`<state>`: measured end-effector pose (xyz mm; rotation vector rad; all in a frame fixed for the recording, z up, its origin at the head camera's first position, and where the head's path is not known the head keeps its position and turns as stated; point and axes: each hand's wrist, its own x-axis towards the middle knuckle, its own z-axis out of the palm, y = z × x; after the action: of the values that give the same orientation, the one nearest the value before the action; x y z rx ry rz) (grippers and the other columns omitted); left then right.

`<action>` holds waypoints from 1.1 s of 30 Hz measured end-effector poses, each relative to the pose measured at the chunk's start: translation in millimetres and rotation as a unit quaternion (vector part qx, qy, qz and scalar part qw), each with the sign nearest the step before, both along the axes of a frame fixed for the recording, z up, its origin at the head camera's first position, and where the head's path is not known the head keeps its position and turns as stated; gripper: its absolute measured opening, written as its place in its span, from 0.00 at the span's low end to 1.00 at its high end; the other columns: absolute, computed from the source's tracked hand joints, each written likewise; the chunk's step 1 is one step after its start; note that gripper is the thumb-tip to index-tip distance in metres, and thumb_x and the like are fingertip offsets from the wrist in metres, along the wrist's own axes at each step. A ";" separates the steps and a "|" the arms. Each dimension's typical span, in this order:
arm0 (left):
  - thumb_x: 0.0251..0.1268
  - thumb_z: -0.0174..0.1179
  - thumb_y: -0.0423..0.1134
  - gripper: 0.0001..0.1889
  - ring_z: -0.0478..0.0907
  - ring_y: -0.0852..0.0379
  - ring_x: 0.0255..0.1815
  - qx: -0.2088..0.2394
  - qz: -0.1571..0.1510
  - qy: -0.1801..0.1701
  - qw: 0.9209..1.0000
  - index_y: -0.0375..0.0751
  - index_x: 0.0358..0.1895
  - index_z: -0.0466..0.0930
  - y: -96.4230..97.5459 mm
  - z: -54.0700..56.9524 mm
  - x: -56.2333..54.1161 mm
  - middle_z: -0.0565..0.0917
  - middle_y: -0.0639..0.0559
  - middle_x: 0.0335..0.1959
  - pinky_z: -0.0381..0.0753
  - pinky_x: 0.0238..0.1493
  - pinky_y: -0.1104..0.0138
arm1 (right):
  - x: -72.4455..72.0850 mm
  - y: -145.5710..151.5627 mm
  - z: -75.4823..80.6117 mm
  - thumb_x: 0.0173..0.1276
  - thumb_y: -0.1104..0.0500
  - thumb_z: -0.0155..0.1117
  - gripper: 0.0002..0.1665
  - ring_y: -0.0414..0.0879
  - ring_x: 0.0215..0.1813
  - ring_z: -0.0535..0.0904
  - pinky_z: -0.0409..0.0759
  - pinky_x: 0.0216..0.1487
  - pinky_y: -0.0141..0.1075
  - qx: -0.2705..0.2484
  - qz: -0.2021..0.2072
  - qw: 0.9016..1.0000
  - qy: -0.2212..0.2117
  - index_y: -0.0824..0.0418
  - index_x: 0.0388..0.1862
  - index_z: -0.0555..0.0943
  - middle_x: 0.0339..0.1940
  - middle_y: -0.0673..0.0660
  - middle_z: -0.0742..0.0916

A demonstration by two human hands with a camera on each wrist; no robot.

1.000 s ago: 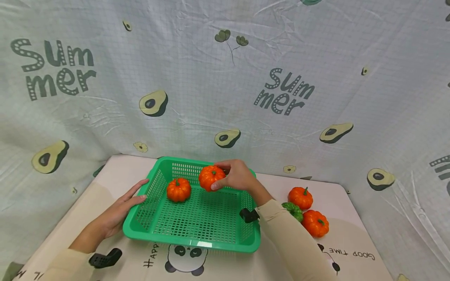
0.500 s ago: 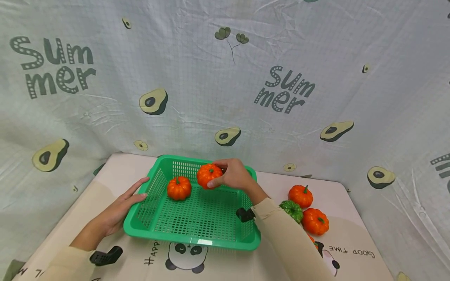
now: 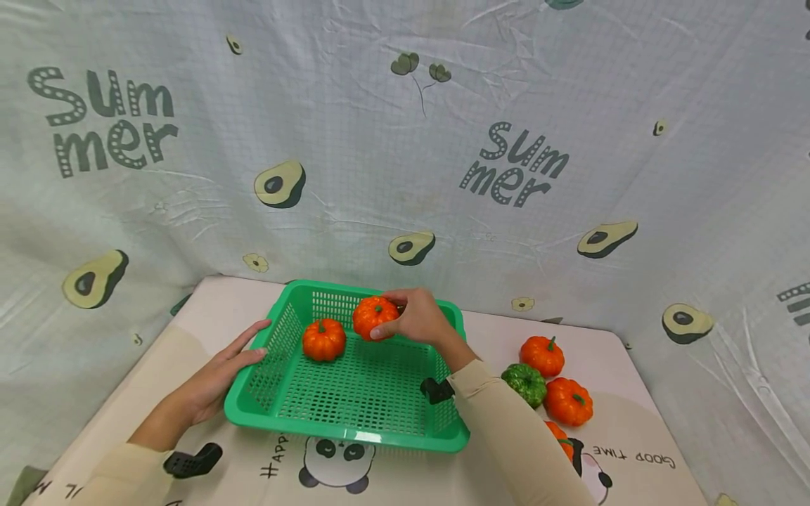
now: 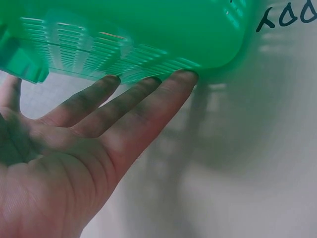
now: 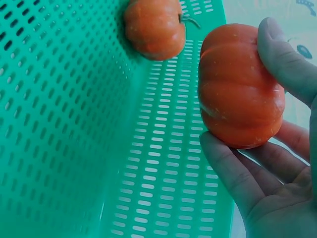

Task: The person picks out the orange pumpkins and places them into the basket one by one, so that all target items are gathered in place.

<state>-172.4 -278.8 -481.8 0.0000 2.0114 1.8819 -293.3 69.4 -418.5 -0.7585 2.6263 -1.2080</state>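
Green and slotted, a basket [image 3: 405, 440] stands on a pale table [image 3: 496, 332]. Over it, near its far wall, the right hand [image 3: 422, 320] grips an orange pumpkin [image 3: 372, 316]. The left hand [image 3: 218, 376], fingers extended, touches the left wall. A second pumpkin [image 3: 324, 341] rests inside; a green pumpkin [image 3: 524, 384] and three orange ones [image 3: 569, 403] lie to the right.

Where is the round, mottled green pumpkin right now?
In the head view, the round, mottled green pumpkin sits on the pale printed tabletop, right of the green plastic basket, beside two orange pumpkins and the person's beige right sleeve.
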 end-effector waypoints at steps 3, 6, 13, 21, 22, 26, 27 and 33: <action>0.85 0.45 0.52 0.37 0.61 0.34 0.76 -0.001 0.001 0.001 1.000 0.66 0.86 0.35 0.3 0.1 0.1 0.35 0.34 0.87 0.80 0.61 0.57 | -0.6 -0.8 -2.8 0.52 0.51 0.87 0.44 0.51 0.54 0.87 0.86 0.51 0.38 0.001 0.001 1.000 0.003 0.64 0.67 0.82 0.57 0.60 0.91; 0.85 0.45 0.52 0.37 0.61 0.33 0.76 -0.003 0.000 0.004 1.000 0.66 0.86 0.35 0.6 -0.1 0.2 0.36 0.35 0.87 0.80 0.61 0.57 | -1.2 -1.8 -5.4 0.52 0.51 0.87 0.43 0.50 0.54 0.87 0.86 0.51 0.38 0.002 0.002 1.000 0.008 0.63 0.66 0.82 0.56 0.59 0.91; 0.85 0.46 0.52 0.37 0.61 0.34 0.76 -0.005 0.001 0.005 1.000 0.65 0.86 0.35 0.3 -0.4 -0.1 0.36 0.35 0.87 0.79 0.61 0.58 | -1.4 -4.1 -6.7 0.51 0.50 0.87 0.44 0.51 0.54 0.87 0.86 0.51 0.39 0.007 0.003 1.000 0.006 0.63 0.67 0.82 0.56 0.59 0.91; 0.85 0.46 0.52 0.37 0.61 0.33 0.76 -0.004 0.003 0.000 1.000 0.66 0.86 0.35 1.1 1.2 0.2 0.35 0.35 0.87 0.80 0.61 0.57 | -0.6 -6.5 -8.1 0.52 0.50 0.87 0.45 0.52 0.56 0.86 0.86 0.53 0.41 0.017 -0.003 1.000 0.001 0.63 0.68 0.81 0.58 0.60 0.90; 0.85 0.46 0.53 0.37 0.61 0.33 0.76 -0.002 0.003 -0.001 1.000 0.66 0.86 0.35 1.2 1.4 0.2 0.35 0.35 0.87 0.80 0.61 0.57 | -0.6 -6.8 -8.4 0.52 0.50 0.87 0.45 0.52 0.56 0.86 0.86 0.53 0.41 0.017 -0.003 1.000 -0.001 0.63 0.68 0.81 0.58 0.60 0.90; 0.85 0.46 0.53 0.37 0.62 0.34 0.75 0.001 0.003 -0.002 1.000 0.67 0.86 0.35 0.8 0.8 0.3 0.36 0.35 0.87 0.81 0.61 0.56 | -1.5 -8.8 -10.8 0.51 0.50 0.87 0.45 0.51 0.56 0.87 0.85 0.54 0.41 0.026 -0.007 1.000 0.003 0.62 0.68 0.82 0.57 0.59 0.91; 0.85 0.46 0.53 0.37 0.62 0.34 0.75 0.002 0.003 -0.002 1.000 0.67 0.86 0.35 0.6 0.4 0.4 0.36 0.35 0.87 0.80 0.61 0.56 | -1.5 -9.3 -11.3 0.51 0.50 0.87 0.45 0.51 0.55 0.87 0.85 0.54 0.41 0.029 -0.008 1.000 0.003 0.61 0.68 0.82 0.57 0.59 0.91; 0.85 0.46 0.53 0.37 0.60 0.31 0.77 -0.001 0.005 -0.001 1.000 0.67 0.86 0.36 0.0 -0.4 0.6 0.36 0.35 0.87 0.80 0.63 0.55 | -1.8 -10.7 -14.9 0.51 0.49 0.87 0.45 0.50 0.54 0.86 0.85 0.52 0.39 0.041 -0.011 0.999 0.001 0.60 0.68 0.82 0.57 0.58 0.91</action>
<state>-171.8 -278.8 -482.2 -0.0122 2.0157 1.8842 -295.1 58.7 -433.4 -0.7167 2.6739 -1.0984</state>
